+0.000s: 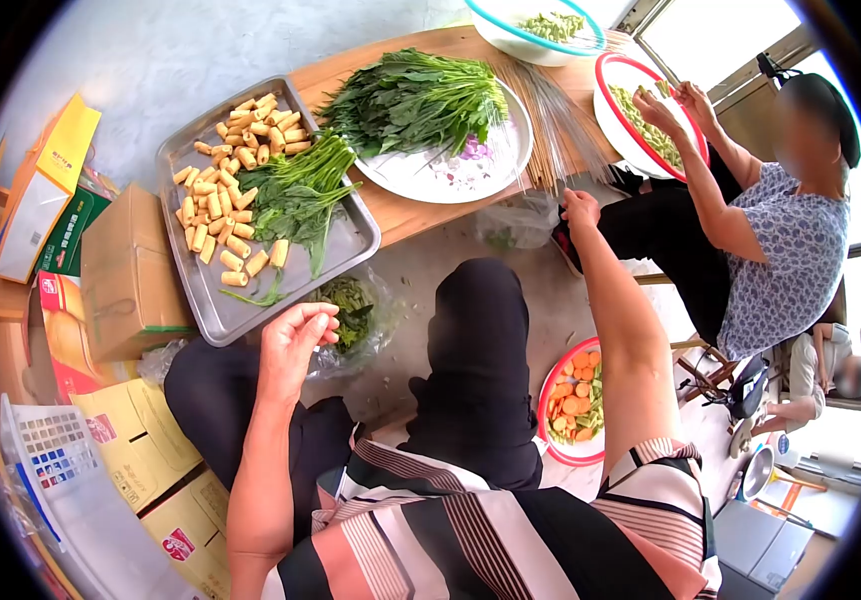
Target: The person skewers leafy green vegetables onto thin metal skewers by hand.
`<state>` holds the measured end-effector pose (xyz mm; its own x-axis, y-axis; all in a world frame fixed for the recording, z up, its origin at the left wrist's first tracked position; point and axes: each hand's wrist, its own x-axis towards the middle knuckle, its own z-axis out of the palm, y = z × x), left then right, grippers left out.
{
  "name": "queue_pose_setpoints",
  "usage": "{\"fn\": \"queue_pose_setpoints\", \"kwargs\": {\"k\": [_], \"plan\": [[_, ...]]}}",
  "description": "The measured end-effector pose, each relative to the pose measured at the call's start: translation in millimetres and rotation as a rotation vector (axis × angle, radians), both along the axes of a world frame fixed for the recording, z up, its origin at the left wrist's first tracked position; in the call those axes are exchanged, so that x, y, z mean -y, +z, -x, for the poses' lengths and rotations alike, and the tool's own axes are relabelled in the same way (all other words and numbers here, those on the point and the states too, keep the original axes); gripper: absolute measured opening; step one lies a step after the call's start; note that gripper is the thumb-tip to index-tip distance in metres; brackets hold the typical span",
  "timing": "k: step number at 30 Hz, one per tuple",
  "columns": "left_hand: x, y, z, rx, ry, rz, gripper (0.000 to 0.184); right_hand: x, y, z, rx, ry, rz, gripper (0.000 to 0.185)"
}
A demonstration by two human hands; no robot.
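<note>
My left hand (297, 340) hovers by the near edge of a grey metal tray (358, 228). Its thumb and fingers are pinched together; what they hold, if anything, cannot be made out. On the tray lie short golden rolls (218, 205) and a small bunch of leafy greens (300, 190). My right hand (579, 209) is at the table's edge, fingers closed on the end of a thin skewer among a spread of loose skewers (552, 130). Between the hands, a white oval plate (485, 180) bears a large heap of greens (415, 105).
A co-worker (785, 215) sits at the right, both hands over a red-rimmed basin (640, 130). Another red-rimmed basin (553, 452) with sliced carrot stands on the floor. A teal-rimmed bowl (590, 48) is at the back. Cardboard boxes (130, 275) crowd the left, near a plastic bag of leaves (350, 315).
</note>
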<state>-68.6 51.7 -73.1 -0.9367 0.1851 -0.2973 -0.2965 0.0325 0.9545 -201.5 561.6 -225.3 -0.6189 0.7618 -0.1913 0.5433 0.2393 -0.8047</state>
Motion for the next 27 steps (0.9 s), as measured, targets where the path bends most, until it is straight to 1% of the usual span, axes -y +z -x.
{"fn": "queue_pose_setpoints", "kwargs": {"k": [2, 6, 12, 15, 18, 20, 21, 23, 25, 27], "plan": [[0.1, -2.7, 1.0, 0.009, -0.003, 0.007, 0.02, 4.1, 1.6, 2.2, -0.035, 0.036, 0.256, 0.021], [-1.3, -6.7, 1.8, 0.019, 0.001, 0.03, 0.02, 13.4, 3.8, 3.6, -0.032, 0.054, 0.254, 0.02], [-2.6, -7.8, 1.4, 0.029, 0.003, 0.019, 0.019, 18.3, 18.9, -6.4, -0.104, 0.068, 0.259, 0.017], [-3.1, -12.7, 1.1, 0.027, -0.015, 0.037, 0.021, 11.3, 16.0, -8.8, -0.052, 0.136, 0.26, 0.014], [-3.2, -19.0, 0.4, 0.035, -0.022, 0.045, 0.021, 8.4, 10.2, -2.7, -0.082, 0.1, 0.264, 0.014], [-2.1, -22.8, 0.1, 0.033, -0.031, 0.049, 0.021, 7.0, 7.3, 0.4, -0.117, -0.023, 0.405, 0.015], [-1.4, -23.7, 0.1, 0.033, -0.04, 0.051, 0.021, 6.8, 5.7, 3.2, -0.119, -0.021, 0.407, 0.015], [-0.6, -23.8, -0.1, 0.029, -0.038, 0.063, 0.021, 5.6, 0.6, 9.8, -0.107, -0.114, 0.356, 0.018], [-0.2, -25.0, 0.1, 0.027, -0.038, 0.076, 0.021, 0.8, -4.2, 15.9, -0.125, -0.109, 0.321, 0.02], [0.7, -26.7, 0.0, 0.025, -0.039, 0.091, 0.021, 7.1, 2.6, 14.5, -0.142, -0.107, 0.285, 0.021]]}}
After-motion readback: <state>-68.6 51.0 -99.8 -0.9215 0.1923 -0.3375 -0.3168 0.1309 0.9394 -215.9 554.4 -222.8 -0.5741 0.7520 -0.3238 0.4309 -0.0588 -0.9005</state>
